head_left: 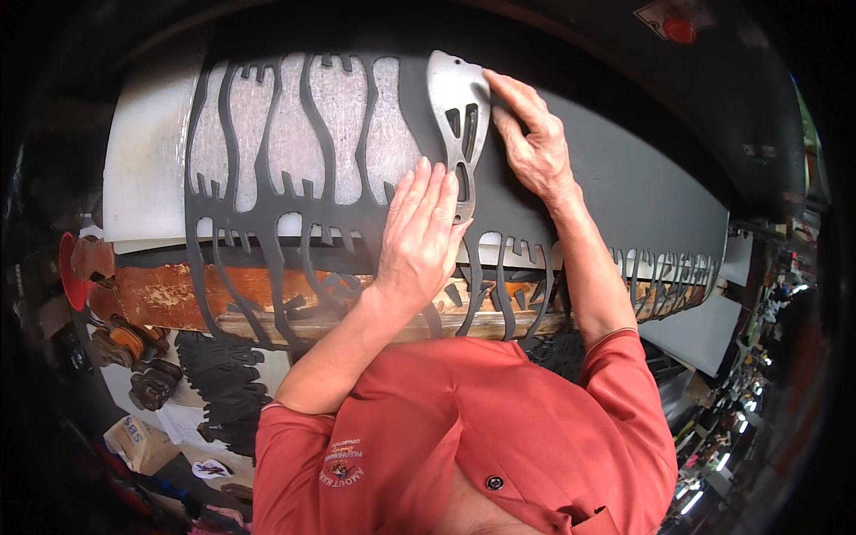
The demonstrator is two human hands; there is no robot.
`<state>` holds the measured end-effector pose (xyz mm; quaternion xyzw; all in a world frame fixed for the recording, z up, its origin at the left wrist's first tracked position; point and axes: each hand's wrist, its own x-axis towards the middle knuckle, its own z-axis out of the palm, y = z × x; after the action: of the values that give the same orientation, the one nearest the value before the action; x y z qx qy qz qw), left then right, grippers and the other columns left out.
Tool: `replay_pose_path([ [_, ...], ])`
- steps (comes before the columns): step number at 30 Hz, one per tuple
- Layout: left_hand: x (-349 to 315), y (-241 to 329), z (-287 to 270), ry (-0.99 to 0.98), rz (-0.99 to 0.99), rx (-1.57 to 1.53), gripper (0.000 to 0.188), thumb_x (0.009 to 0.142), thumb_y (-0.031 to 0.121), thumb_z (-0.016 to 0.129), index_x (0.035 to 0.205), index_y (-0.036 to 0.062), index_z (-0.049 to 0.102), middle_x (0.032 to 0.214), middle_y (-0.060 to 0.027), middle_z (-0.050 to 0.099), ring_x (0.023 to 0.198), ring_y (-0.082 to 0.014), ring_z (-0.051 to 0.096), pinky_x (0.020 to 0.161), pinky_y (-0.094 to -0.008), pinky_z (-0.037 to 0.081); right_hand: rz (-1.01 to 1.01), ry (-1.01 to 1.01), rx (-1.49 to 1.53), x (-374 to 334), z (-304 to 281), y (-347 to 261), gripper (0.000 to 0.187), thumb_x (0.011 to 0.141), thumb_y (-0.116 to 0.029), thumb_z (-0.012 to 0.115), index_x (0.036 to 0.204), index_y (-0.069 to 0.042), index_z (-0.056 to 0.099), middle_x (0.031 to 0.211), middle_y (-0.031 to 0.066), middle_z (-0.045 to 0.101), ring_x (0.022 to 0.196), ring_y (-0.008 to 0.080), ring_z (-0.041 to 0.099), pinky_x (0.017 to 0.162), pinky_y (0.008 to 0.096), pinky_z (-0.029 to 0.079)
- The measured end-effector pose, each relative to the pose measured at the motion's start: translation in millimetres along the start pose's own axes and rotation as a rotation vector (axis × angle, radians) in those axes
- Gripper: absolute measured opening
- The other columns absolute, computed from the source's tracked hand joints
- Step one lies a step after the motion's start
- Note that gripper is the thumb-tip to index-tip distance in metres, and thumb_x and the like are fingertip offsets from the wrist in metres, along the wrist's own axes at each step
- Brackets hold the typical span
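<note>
A silver metal cutting die [460, 98], shaped like a shoe sole with slots through it, lies on a black sheet [624, 187]. My left hand [417, 234] rests flat against the die's narrow lower end, fingers stretched out and close together. On the other side, my right hand [533, 134] touches the die's upper right edge with an outstretched finger; its fingers are partly bent and do not wrap round it. Left of the die, the sheet has several sole-shaped cutouts showing a grey, scuffed surface [339, 134]. Part of the die's lower end is hidden by my left hand.
A pale cutting board [147, 169] shows at the left under the sheet. The sheet's cut-out front edge hangs over a worn wooden ledge [156, 299] with black scraps. Below left are dark stacked strips [223, 383] and a cardboard box [140, 446]. A dark machine part with a red button [679, 31] overhangs the back.
</note>
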<state>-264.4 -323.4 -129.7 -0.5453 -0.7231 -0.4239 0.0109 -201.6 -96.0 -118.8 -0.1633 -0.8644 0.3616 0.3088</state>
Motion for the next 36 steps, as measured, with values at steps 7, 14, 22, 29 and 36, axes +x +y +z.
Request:
replay_pose_path([
  [7, -4, -1, 9, 0.069, -0.007, -0.005, 0.069, 0.087, 0.004, 0.082, 0.148, -0.0109, 0.053, 0.146, -0.0342, 0.059, 0.144, -0.0499, 0.053, 0.122, -0.0578, 0.041, -0.106, -0.161, -0.065, 5, 3, 0, 0.064, 0.091, 0.014, 0.052, 0.147, -0.014, 0.065, 0.153, 0.0164, 0.063, 0.150, 0.0340, 0.050, 0.126, 0.0460, 0.033],
  [14, -7, 0, 13, 0.073, -0.017, 0.017, 0.068, 0.089, 0.003, 0.079, 0.149, -0.0114, 0.051, 0.148, -0.0355, 0.056, 0.144, -0.0512, 0.051, 0.122, -0.0588, 0.040, -0.131, -0.270, -0.212, 3, 1, 3, 0.068, 0.093, 0.012, 0.048, 0.154, -0.017, 0.059, 0.160, 0.0186, 0.055, 0.153, 0.0356, 0.045, 0.127, 0.0470, 0.028],
  [22, 3, 2, -1, 0.082, 0.003, -0.025, 0.069, 0.090, 0.005, 0.081, 0.151, -0.0080, 0.051, 0.148, -0.0325, 0.058, 0.145, -0.0482, 0.051, 0.122, -0.0572, 0.039, -0.126, -0.244, -0.224, 4, 3, -5, 0.066, 0.093, 0.006, 0.050, 0.157, -0.008, 0.051, 0.150, 0.0212, 0.060, 0.140, 0.0380, 0.054, 0.119, 0.0453, 0.038],
  [29, -56, 30, -83, -0.086, -0.138, -0.336, 0.032, 0.090, -0.001, 0.078, 0.120, -0.0043, 0.071, 0.112, -0.0192, 0.076, 0.101, -0.0349, 0.073, 0.093, -0.0445, 0.056, 0.111, -0.068, 0.000, -67, -12, -63, 0.060, 0.090, -0.015, 0.084, 0.145, -0.005, 0.062, 0.136, 0.0171, 0.069, 0.133, 0.0316, 0.063, 0.116, 0.0414, 0.047],
  [36, -111, 21, -59, -0.015, 0.000, -0.100, 0.017, 0.085, -0.002, 0.078, 0.099, 0.0022, 0.070, 0.086, -0.0102, 0.072, 0.077, -0.0293, 0.068, 0.070, -0.0403, 0.050, -0.148, 0.045, -0.209, -87, 11, -51, 0.035, 0.075, -0.020, 0.095, 0.103, -0.008, 0.078, 0.114, 0.0071, 0.074, 0.114, 0.0327, 0.067, 0.099, 0.0434, 0.054],
])
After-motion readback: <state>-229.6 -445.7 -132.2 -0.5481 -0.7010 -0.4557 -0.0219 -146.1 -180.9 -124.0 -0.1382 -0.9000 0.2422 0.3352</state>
